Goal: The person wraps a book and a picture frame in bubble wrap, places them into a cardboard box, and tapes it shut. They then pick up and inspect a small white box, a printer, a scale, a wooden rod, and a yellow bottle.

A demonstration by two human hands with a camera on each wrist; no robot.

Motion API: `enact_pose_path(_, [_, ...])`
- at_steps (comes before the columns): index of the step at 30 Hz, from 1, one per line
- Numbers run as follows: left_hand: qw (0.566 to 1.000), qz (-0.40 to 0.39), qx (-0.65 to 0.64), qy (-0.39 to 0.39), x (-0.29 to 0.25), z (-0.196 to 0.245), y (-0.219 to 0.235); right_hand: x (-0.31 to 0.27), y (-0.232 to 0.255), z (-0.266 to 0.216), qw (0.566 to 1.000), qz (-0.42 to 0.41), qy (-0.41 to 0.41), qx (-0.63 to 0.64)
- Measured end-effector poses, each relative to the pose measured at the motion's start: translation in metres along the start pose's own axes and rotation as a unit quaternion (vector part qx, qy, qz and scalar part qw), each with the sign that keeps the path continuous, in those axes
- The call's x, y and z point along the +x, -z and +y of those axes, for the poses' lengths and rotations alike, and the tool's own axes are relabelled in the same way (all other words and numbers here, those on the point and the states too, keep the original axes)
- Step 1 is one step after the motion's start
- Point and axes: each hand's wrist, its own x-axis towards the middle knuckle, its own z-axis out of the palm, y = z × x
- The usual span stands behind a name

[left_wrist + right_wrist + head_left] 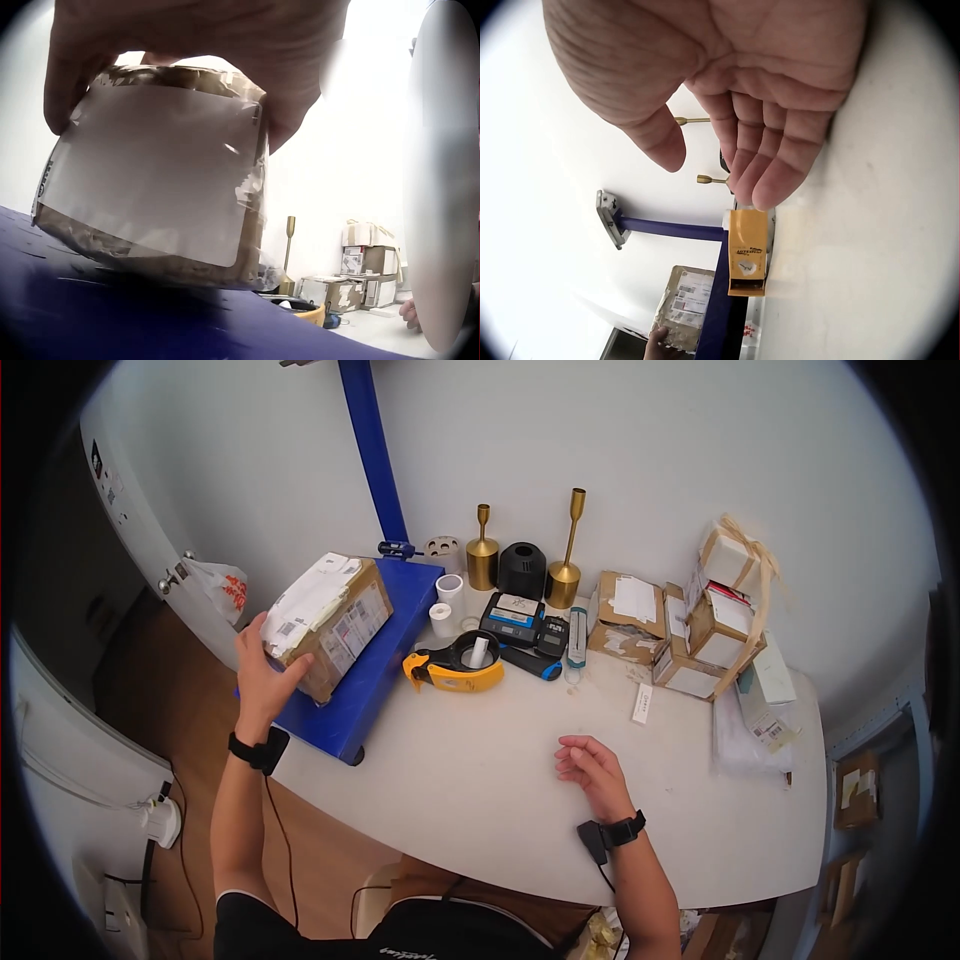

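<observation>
A left hand (266, 678) clamps a taped box (335, 628) at centre left of the frame.
Its thumb and fingers grip the near end, over a blue platform (412, 592); a yellow tape dispenser (456, 678) lies at centre on the white table (480, 780), stacked boxes (712, 628) stand at right, and the right hand (597, 778), fingers loosely bent, thumb apart, is at lower centre-right.

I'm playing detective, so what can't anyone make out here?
Inside the cardboard box: its sides hide it, every view.
Writing on its labels: too small, head view.
Top of the blue post: cut off by upper edge, head view.
Inside the white bag: the bag hides it, head view.
</observation>
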Motion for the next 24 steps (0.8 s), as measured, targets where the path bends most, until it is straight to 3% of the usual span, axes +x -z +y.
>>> enact_pose_path(3, [0.998, -0.012, -0.046, -0.035, -0.018, 0.034, 0.0, 0.0, 0.0, 0.001, 1.0, -0.001, -0.003, 0.004])
enact_pose_path(7, [0.982, -0.026, -0.125, -0.139, -0.051, 0.078, -0.013, 0.003, 0.007, 0.005, 0.999, -0.043, 0.01, -0.019])
enact_pose_path(9, [0.968, -0.06, -0.151, -0.193, -0.07, 0.104, -0.029, 0.0, 0.008, 0.007, 0.997, -0.066, 0.018, -0.027])
enact_pose_path(11, [0.953, -0.104, -0.161, -0.233, -0.09, 0.125, -0.05, -0.003, -0.001, 0.005, 0.993, -0.072, 0.091, -0.007])
enact_pose_path(12, [0.948, -0.129, -0.184, -0.226, -0.099, 0.138, -0.059, -0.002, -0.003, 0.008, 0.993, -0.069, 0.093, -0.008])
enact_pose_path(14, [0.937, -0.164, -0.2, -0.236, -0.114, 0.155, -0.078, -0.002, -0.003, 0.016, 0.981, 0.027, 0.189, 0.045])
enact_pose_path(19, [0.924, -0.2, -0.214, -0.247, -0.148, 0.196, -0.108, -0.026, -0.004, 0.013, 0.966, 0.122, 0.226, 0.03])
enact_pose_path(21, [0.917, -0.209, -0.219, -0.258, -0.16, 0.207, -0.114, -0.036, 0.007, 0.023, 0.942, 0.18, 0.283, -0.001])
enact_pose_path(23, [0.892, -0.233, -0.207, -0.327, -0.172, 0.216, -0.119, -0.052, 0.007, 0.025, 0.932, 0.222, 0.283, 0.037])
enact_pose_path(24, [0.879, -0.245, -0.222, -0.343, -0.18, 0.219, -0.121, -0.064, 0.01, 0.019, 0.946, 0.212, 0.235, 0.074])
